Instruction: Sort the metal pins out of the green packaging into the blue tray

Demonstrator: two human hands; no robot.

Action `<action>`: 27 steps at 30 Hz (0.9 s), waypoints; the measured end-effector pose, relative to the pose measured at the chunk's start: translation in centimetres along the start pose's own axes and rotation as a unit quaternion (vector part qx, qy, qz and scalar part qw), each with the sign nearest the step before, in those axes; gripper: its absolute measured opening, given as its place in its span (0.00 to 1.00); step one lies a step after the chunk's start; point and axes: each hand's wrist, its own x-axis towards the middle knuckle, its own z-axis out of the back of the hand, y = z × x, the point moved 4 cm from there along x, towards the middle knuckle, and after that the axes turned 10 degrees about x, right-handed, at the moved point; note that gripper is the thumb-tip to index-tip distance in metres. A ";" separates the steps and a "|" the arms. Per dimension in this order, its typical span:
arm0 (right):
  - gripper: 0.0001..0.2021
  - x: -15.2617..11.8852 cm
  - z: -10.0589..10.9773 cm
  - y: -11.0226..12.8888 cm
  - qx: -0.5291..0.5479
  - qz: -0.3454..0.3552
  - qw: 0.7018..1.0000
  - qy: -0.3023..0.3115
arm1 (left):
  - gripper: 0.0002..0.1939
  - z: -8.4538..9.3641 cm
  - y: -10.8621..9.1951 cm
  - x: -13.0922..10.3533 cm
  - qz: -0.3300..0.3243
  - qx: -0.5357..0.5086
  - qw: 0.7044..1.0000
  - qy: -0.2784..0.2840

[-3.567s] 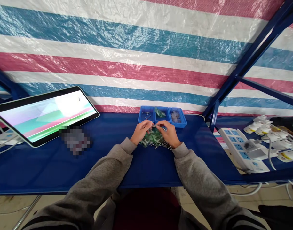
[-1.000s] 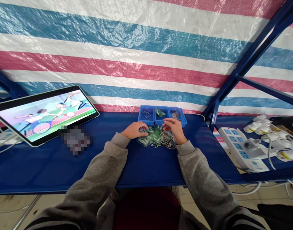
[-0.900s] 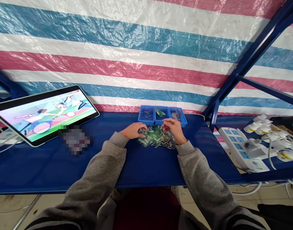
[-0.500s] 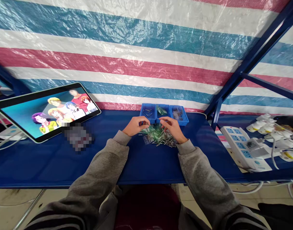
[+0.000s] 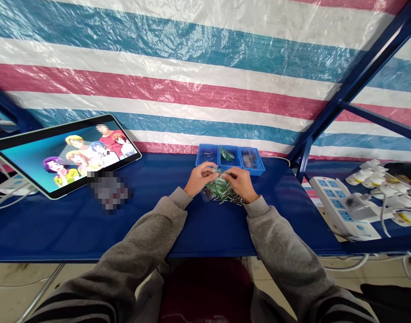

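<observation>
Above a loose heap on the table, my left hand point(image 5: 200, 178) and my right hand point(image 5: 242, 183) have their fingertips close together. Each is closed in a pinch; whatever sits between the fingers is too small to make out. Under them the heap mixes green plastic pieces point(image 5: 220, 188) with short, thin metal pins point(image 5: 233, 198). A clear plastic scrap point(image 5: 207, 194) lies at its left side. Just behind stand three joined blue bins point(image 5: 219, 157). A few metal pins point(image 5: 208, 158) lie in the left bin, green plastic point(image 5: 226, 154) in the middle one, and clear or greyish pieces point(image 5: 249, 159) in the right one.
A tablet point(image 5: 67, 157) showing a cartoon leans at the left of the blue table point(image 5: 151, 179), near a blurred-out object point(image 5: 110, 192). At the right are a power strip point(image 5: 336, 206), white bottles point(image 5: 370, 175) and a blue metal frame point(image 5: 326, 112). Striped sheeting point(image 5: 192, 80) hangs behind.
Both hands have come together over the heap, the left one moving right and the right one slightly left. Their fingers, apart before, are now pinched.
</observation>
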 end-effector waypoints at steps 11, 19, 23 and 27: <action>0.15 -0.5 -0.2 0.6 0.078 0.066 0.994 0.037 | 0.24 0.7 0.1 0.3 0.012 -0.052 0.996 -0.076; 0.07 -0.3 0.3 0.4 -0.020 0.119 0.992 -0.035 | 0.21 -0.3 -0.6 -0.3 -0.010 0.018 0.999 -0.045; 0.12 -0.1 0.5 0.3 -0.017 0.070 0.996 -0.044 | 0.21 -0.2 -0.5 -0.3 -0.055 0.097 0.992 -0.066; 0.16 -0.1 0.5 0.6 0.023 0.037 0.999 -0.021 | 0.19 0.3 -0.7 -0.4 -0.068 0.121 0.988 -0.065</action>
